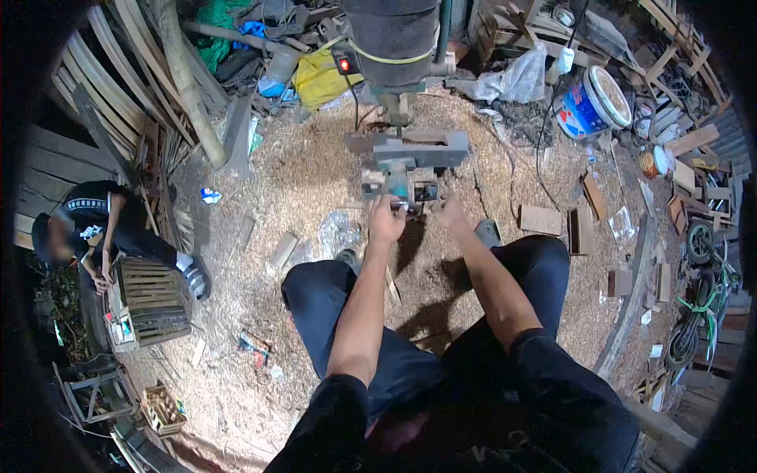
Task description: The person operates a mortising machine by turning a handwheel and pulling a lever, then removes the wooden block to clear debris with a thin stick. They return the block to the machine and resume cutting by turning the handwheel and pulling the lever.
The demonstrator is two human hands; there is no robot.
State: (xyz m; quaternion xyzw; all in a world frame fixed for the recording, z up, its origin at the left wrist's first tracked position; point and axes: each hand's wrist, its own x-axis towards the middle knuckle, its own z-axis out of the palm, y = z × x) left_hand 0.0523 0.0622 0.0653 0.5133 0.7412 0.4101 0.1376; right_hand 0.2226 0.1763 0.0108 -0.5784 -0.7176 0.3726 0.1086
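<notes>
A drill-press-like machine (393, 39) stands at the top centre, with a metal vise (398, 183) below its spindle. A grey block (422, 150) lies across the top of the vise. My left hand (387, 218) is closed at the near left side of the vise, around a small dark metal part, perhaps a handle. My right hand (449, 213) is at the vise's near right side, fingers bent towards it; what its fingertips touch is too small to make out.
A person (102, 221) sits at the left beside a slatted wooden crate (154, 296). A white-and-blue bucket (593, 102), wood blocks (540, 220) and a cable (541, 150) are at the right. Wood shavings cover the floor (300, 177).
</notes>
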